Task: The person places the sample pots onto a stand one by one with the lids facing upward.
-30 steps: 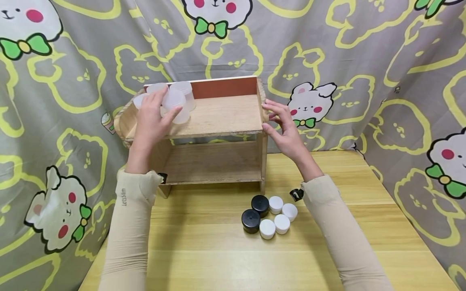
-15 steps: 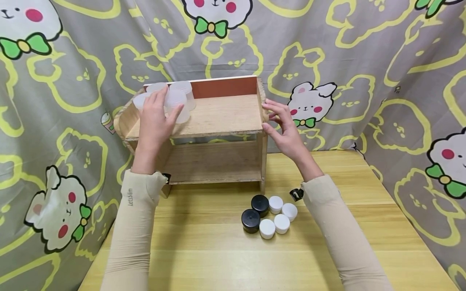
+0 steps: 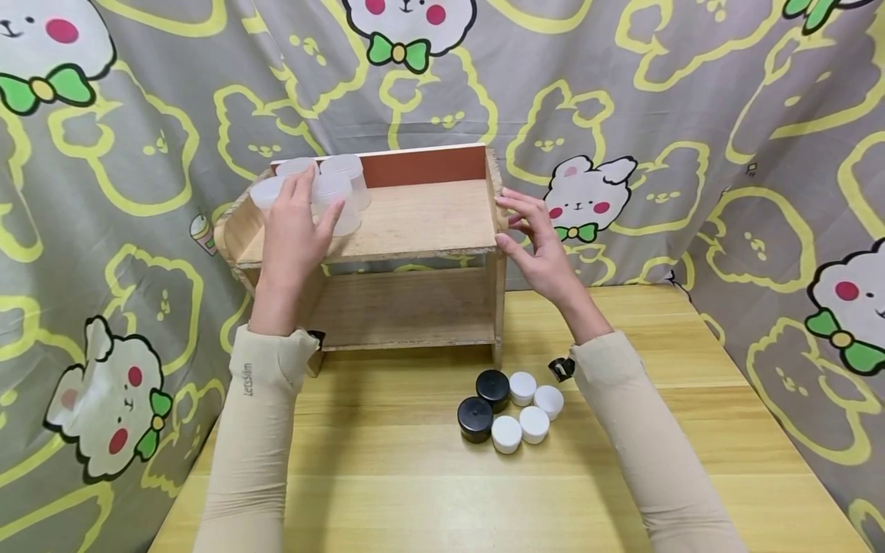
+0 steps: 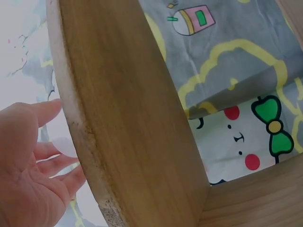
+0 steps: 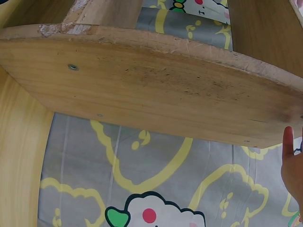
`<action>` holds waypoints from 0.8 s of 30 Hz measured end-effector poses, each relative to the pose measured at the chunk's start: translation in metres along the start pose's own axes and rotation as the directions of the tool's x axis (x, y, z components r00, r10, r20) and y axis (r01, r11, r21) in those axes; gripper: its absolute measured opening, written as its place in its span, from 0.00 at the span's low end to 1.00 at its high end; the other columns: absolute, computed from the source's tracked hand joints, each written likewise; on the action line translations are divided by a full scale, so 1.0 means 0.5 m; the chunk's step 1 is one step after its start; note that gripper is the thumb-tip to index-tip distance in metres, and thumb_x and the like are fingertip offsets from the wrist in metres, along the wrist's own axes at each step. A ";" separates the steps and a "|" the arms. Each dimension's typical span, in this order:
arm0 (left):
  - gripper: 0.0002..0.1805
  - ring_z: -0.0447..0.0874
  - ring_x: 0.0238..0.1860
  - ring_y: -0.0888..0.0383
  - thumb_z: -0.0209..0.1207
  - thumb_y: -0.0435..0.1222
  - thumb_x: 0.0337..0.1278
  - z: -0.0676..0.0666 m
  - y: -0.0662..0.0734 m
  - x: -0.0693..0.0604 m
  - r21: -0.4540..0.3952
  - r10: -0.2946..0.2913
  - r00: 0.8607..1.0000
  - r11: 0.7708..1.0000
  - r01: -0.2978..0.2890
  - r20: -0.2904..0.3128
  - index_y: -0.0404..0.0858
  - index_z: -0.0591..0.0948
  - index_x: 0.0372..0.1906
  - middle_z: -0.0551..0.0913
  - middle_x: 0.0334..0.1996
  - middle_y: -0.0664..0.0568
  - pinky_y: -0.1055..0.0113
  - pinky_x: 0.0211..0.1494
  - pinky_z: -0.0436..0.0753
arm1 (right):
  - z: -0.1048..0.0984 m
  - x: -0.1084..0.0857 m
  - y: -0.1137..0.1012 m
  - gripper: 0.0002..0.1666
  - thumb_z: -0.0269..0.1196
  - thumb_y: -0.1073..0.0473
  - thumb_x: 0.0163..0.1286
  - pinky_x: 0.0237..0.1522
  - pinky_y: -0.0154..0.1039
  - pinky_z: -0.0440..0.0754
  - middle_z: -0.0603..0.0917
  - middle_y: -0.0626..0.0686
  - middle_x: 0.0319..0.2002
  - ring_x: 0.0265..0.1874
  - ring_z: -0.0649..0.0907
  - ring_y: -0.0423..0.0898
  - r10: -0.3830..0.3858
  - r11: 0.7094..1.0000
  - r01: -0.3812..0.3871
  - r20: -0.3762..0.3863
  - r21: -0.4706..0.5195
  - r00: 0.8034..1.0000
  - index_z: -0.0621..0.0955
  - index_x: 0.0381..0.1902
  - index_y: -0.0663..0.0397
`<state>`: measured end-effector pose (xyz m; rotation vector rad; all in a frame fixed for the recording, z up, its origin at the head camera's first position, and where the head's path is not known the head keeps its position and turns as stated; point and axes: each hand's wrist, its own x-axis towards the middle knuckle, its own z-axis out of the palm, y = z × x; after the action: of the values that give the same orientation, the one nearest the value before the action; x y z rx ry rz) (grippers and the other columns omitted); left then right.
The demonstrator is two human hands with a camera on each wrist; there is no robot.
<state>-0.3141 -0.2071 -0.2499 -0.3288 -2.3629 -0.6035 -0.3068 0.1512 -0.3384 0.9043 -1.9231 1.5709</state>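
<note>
A small two-tier wooden shelf (image 3: 429, 215) stands on the table. At the left end of its top board, several translucent plastic jars (image 3: 344, 170) are grouped together. My left hand (image 3: 296, 234) reaches over the front edge and holds the front right jar (image 3: 339, 209) between thumb and fingers. In the left wrist view, the side panel (image 4: 123, 113) partly hides the jars behind that hand (image 4: 33, 161). My right hand (image 3: 546, 250) grips the right side panel's curved edge with thumb and fingers. One finger (image 5: 288, 142) shows near the panel's outer face (image 5: 156, 85) in the right wrist view.
On the table (image 3: 387, 476), in front of the shelf's right end, stand two black-lidded jars (image 3: 476, 418) and several small white jars (image 3: 508, 434), close together. Patterned grey curtains (image 3: 449, 84) hang behind and at both sides. The lower board (image 3: 408, 311) sits beneath the top one.
The jar in my left hand has settled slightly lower and closer among the others. My left forearm has shifted a little to the right. The right hand has stayed on the panel.
</note>
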 end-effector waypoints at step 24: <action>0.34 0.70 0.72 0.38 0.62 0.43 0.72 -0.035 0.070 -0.060 -0.012 0.111 0.979 0.993 -0.115 -0.170 0.34 0.69 0.76 0.73 0.72 0.39 0.48 0.78 0.67 | 0.005 0.002 -0.009 0.30 0.61 0.76 0.71 0.65 0.47 0.71 0.63 0.60 0.76 0.54 0.72 0.44 0.017 1.000 -0.017 -0.012 -0.015 1.000 0.71 0.70 0.66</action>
<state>-0.2688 -0.1879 -0.2462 -0.4024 -2.1611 -0.5800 -0.3039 0.1478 -0.3353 0.8725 -1.9366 1.5655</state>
